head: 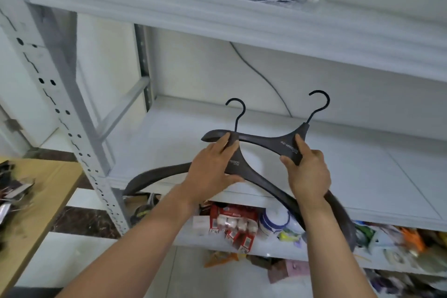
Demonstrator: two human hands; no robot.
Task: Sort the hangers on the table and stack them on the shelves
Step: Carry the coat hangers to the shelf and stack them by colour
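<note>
Two dark grey plastic hangers with black hooks are held crossed over each other in front of the white middle shelf (362,176). My left hand (212,169) grips the neck of the left hanger (154,176), whose arm curves down to the left. My right hand (307,172) grips the neck of the right hanger (266,141), whose left arm reaches behind my left fingers. Both hooks point up toward the shelf's back wall. A long hanger arm (343,222) sweeps down to the right under my right wrist.
The white metal shelf unit has a perforated upright (48,94) at left and an upper shelf (217,14) with papers on it. A lower shelf (242,225) holds red packets, a white tub and clutter. A wooden table (43,191) with more dark items stands at left.
</note>
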